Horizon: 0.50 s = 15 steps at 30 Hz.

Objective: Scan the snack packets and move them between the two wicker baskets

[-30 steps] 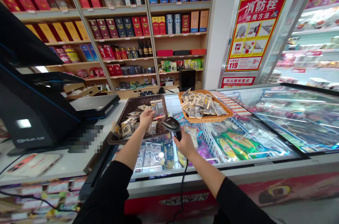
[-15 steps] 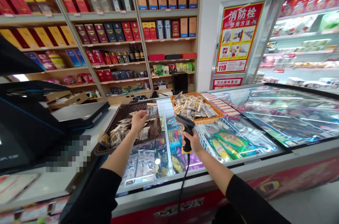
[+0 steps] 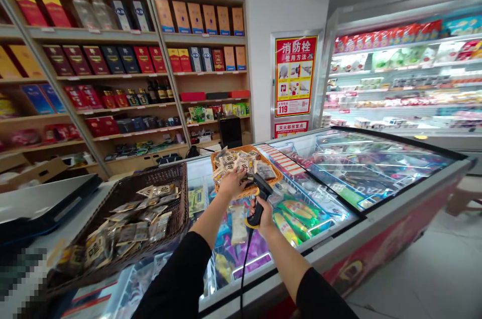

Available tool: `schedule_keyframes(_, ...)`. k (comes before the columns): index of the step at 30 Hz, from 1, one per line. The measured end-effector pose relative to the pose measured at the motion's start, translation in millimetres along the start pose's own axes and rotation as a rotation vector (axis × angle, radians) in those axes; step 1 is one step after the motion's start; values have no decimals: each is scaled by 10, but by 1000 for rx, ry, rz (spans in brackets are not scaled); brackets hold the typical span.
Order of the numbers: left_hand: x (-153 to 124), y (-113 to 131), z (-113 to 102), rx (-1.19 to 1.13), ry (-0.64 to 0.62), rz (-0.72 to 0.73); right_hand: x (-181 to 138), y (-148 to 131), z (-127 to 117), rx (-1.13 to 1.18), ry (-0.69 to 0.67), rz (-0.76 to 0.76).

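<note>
My left hand (image 3: pixel 232 183) lies over the small packets (image 3: pixel 245 156) in the orange wicker basket (image 3: pixel 277 172), fingers spread and touching them. Whether a packet is under the fingertips is hidden. In my right hand (image 3: pixel 265 214) is a black and yellow barcode scanner (image 3: pixel 263 186), gripped by its handle, its head tilted toward the basket's near edge. A black cord (image 3: pixel 245 264) hangs from the handle. To the left, a dark brown wicker basket (image 3: pixel 183 191) holds more packets (image 3: pixel 130 231) of the same kind.
Both baskets rest on a glass-topped chest freezer (image 3: pixel 331 193) with bagged goods inside. A counter scale (image 3: pixel 48 203) stands at the left. Behind are shelves (image 3: pixel 209 74) of boxed goods, a fire hydrant sign (image 3: pixel 296 77) and a lit refrigerated display (image 3: pixel 399 83).
My left hand has gone from the dark basket, where it held a packet, to the orange basket and has opened. The scanner stays in my right hand. The view has swung right.
</note>
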<state>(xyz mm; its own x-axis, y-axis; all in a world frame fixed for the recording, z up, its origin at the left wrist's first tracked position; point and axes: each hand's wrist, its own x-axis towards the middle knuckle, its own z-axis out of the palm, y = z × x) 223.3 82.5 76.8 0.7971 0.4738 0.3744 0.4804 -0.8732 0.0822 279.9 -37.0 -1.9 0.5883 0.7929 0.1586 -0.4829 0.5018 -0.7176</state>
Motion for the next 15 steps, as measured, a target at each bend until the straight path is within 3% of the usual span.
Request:
schedule_keyframes(5, -14, 0, -156, 11, -34, -69, -20, -72, 46, 145, 29, 100)
schedule_keyframes(9, -228, -107, -378, 8, 28, -48, -152, -147, 82, 166, -29, 136)
schedule_keyframes(15, -1010, -851, -804, 86, -14, -246, -346, 4, 302, -86, -238, 173)
